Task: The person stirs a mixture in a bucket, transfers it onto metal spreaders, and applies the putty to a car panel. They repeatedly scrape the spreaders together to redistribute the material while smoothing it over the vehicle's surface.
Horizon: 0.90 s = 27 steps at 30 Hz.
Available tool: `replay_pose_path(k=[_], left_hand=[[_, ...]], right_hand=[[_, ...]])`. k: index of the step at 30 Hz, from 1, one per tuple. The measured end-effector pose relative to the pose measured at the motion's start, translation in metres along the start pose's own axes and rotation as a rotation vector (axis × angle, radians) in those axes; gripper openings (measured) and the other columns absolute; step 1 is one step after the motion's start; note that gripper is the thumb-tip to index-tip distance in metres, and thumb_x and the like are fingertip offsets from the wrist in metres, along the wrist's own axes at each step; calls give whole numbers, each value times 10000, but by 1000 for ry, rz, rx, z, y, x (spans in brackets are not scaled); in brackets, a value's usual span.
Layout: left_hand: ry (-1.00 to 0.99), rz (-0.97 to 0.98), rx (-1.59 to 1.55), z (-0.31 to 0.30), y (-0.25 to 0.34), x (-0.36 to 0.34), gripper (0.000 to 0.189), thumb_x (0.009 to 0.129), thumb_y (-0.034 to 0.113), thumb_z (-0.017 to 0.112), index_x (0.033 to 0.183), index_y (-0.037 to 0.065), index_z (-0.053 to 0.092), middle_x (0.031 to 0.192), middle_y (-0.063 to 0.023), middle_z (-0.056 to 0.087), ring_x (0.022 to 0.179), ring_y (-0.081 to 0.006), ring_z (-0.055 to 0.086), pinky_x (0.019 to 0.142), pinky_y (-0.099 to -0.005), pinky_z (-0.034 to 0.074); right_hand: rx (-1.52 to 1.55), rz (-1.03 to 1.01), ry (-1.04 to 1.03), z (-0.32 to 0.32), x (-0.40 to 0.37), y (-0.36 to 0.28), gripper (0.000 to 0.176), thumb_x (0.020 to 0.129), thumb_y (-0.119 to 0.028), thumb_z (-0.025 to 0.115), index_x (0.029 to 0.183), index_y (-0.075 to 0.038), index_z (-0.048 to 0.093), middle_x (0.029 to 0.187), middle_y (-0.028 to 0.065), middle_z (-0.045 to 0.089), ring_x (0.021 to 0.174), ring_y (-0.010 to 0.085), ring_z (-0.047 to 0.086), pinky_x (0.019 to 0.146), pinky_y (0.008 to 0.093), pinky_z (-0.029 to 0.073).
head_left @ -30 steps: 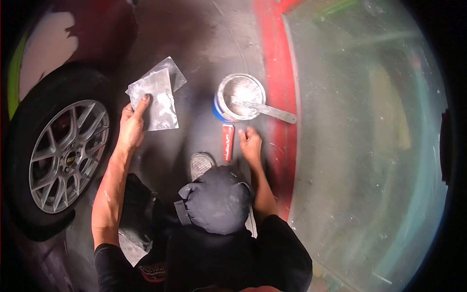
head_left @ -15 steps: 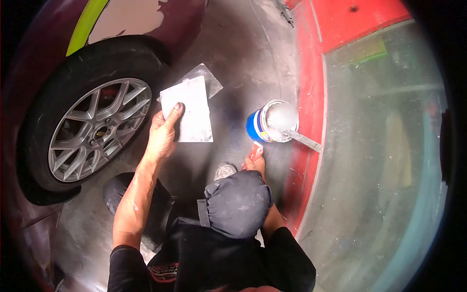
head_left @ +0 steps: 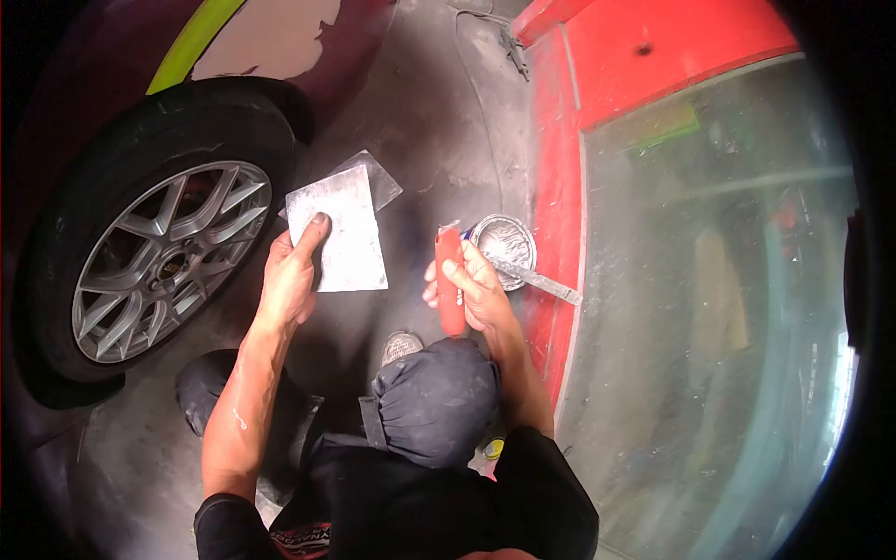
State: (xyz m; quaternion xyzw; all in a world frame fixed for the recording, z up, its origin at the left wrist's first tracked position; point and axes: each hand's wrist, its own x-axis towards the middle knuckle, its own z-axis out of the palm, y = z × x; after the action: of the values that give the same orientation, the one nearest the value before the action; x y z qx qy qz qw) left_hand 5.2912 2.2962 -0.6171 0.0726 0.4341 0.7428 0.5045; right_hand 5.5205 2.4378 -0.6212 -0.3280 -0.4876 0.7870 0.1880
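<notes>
My left hand [head_left: 291, 275] grips a pale, smudged flat plate [head_left: 350, 233], its thumb on the upper face. Beyond that plate, a second greyish sheet [head_left: 381, 182] shows at an angle. My right hand [head_left: 474, 280] is closed around a red tube-like object [head_left: 449, 285], held upright in view; its upper end is hard to make out. Just behind my right hand stands an open can [head_left: 507, 238] with grey-white material inside. A flat metal strip [head_left: 546, 283] lies across the can's rim.
At left is a car wheel [head_left: 173, 266] beneath a dark body panel with a yellow-green strip [head_left: 191, 47]. A red frame [head_left: 551, 187] with a glass pane [head_left: 653, 327] runs along the right. My knees are below, with a shoe [head_left: 401, 347] between them.
My right hand has risen from beside my knee to in front of the can, bringing the red object upright. The round pale lid-like shape over the can no longer shows. The view has shifted slightly.
</notes>
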Motion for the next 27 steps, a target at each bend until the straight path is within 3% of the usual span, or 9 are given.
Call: replay_pose_path(k=[2, 5, 8, 11, 12, 18, 27], left_hand=[[-9, -21, -23, -4, -2, 3, 275, 990, 253, 612, 1112, 12, 665, 1012, -60, 710, 877, -135, 675, 798, -305, 544], [3, -53, -32, -1, -5, 2, 277, 988, 259, 616, 1105, 14, 667, 995, -57, 709, 857, -135, 674, 792, -304, 544], [-2, -65, -6, 2, -2, 2, 278, 987, 263, 621, 1098, 13, 671, 986, -53, 710, 848, -129, 671, 787, -299, 540], [-57, -55, 66, 0, -6, 3, 282, 984, 262, 630, 1096, 7, 676, 981, -48, 713, 847, -117, 663, 786, -287, 530], [-81, -48, 95, -1, -8, 4, 284, 983, 262, 633, 1096, 5, 678, 981, -46, 714, 847, -111, 661, 786, -282, 526], [-179, -63, 158, 3, -14, 2, 294, 981, 258, 641, 1089, -12, 686, 971, -48, 719, 846, -92, 647, 788, -268, 507], [-220, -101, 202, 8, -15, 3, 311, 991, 271, 625, 1084, -19, 686, 927, -39, 715, 796, -88, 647, 734, -264, 516]], right_hand=[[51, -80, 17, 12, -3, -6, 289, 978, -126, 607, 1218, -41, 469, 863, 107, 640, 697, 187, 654, 660, 355, 587], [-188, -135, 33, 4, 1, 1, 299, 1017, -225, 560, 1226, -34, 463, 843, 110, 639, 665, 186, 644, 632, 350, 579], [65, -82, 79, 5, -7, -3, 361, 1048, -353, 481, 1196, -24, 495, 810, 109, 635, 632, 173, 629, 601, 331, 565], [-179, -149, 178, 3, -11, -8, 412, 1069, -413, 378, 1161, -30, 502, 744, 118, 608, 612, 184, 615, 568, 338, 560], [-200, -155, 219, 4, -13, -11, 396, 1068, -384, 408, 1095, -12, 540, 711, 115, 610, 585, 173, 609, 569, 326, 560], [-383, -187, 208, 6, -20, -23, 341, 1059, -300, 461, 1076, 20, 578, 753, 104, 634, 630, 149, 626, 596, 317, 565], [-548, -65, 41, 29, -29, -44, 206, 990, -138, 588, 1074, 50, 602, 778, 86, 641, 665, 129, 621, 626, 276, 533]])
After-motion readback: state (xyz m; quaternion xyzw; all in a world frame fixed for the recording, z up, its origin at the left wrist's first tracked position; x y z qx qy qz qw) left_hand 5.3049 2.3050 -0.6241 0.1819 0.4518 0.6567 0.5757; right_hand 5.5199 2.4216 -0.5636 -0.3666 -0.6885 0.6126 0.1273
